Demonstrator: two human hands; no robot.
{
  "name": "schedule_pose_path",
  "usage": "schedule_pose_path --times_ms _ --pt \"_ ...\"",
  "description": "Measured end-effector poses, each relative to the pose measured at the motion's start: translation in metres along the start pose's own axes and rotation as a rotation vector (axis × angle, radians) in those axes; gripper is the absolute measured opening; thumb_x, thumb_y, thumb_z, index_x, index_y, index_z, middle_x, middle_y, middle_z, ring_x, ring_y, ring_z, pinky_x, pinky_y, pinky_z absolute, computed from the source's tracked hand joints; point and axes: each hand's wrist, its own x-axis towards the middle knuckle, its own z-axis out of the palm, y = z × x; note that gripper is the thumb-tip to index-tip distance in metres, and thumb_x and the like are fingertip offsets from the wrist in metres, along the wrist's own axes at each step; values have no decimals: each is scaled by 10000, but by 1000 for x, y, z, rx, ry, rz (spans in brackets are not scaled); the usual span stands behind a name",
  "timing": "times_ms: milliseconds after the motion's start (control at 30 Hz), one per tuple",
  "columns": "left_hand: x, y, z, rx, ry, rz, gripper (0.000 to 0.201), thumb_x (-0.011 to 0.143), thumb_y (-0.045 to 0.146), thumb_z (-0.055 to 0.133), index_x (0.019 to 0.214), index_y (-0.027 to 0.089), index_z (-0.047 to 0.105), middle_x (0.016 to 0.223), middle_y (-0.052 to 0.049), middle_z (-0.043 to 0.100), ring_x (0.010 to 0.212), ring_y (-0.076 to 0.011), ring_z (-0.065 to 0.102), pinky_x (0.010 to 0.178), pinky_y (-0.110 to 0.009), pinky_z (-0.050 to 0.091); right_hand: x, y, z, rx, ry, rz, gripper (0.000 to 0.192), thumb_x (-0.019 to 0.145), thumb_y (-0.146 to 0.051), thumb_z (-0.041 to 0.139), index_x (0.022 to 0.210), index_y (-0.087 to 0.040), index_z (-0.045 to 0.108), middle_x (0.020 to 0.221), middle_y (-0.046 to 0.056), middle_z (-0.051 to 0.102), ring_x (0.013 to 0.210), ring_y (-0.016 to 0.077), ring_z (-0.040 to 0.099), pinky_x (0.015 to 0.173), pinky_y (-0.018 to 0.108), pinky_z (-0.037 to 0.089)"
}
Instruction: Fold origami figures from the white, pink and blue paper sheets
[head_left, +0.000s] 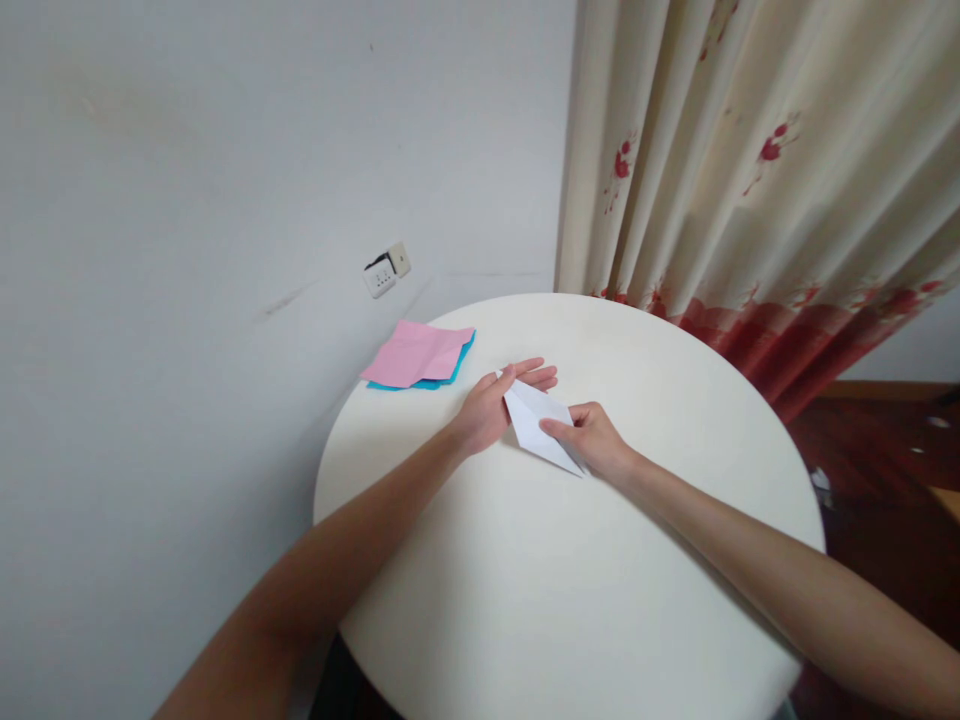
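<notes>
A folded white paper lies on the round cream table, near its middle. My left hand rests on the paper's far left edge with the fingers stretched out flat across it. My right hand pinches the paper's right side between thumb and fingers. The paper has a pointed shape, its tip aimed toward me.
A pink paper sheet lies on a blue sheet at the table's far left edge. A wall with a socket stands behind. A cream curtain with red flowers hangs at the right, above a dark wooden floor.
</notes>
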Motion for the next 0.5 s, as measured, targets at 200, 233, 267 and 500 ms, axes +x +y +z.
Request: schedule_pose_path --times_ms 200,233,267,500 --pt "-1 -2 2 -18 4 -26 399 888 402 616 1176 130 662 1276 -176 633 1227 -307 566 1114 -484 315 1 1 -2 -3 18 -3 463 650 -575 735 577 -141 592 511 -28 461 481 83 335 461 238 205" --pt "-1 -2 3 -15 5 -17 401 885 401 621 1178 130 660 1278 -176 632 1225 -305 568 1117 -481 312 1 0 -2 -16 20 -7 464 652 -574 733 569 -141 586 508 -30 453 481 81 331 461 238 201" --pt "-1 -2 4 -10 4 -11 402 881 398 627 1179 130 659 1278 -177 632 1225 -303 568 1119 -481 310 1 0 -1 -28 22 -10 465 654 -571 730 559 -143 577 504 -33 441 482 79 324 461 238 197" --pt "-2 -4 6 -22 -38 -26 409 923 420 556 1201 134 647 1276 -166 635 1248 -293 548 1126 -479 309 3 1 1 -53 30 -36 460 672 -538 719 515 -153 523 496 -44 384 487 68 273 463 241 169"
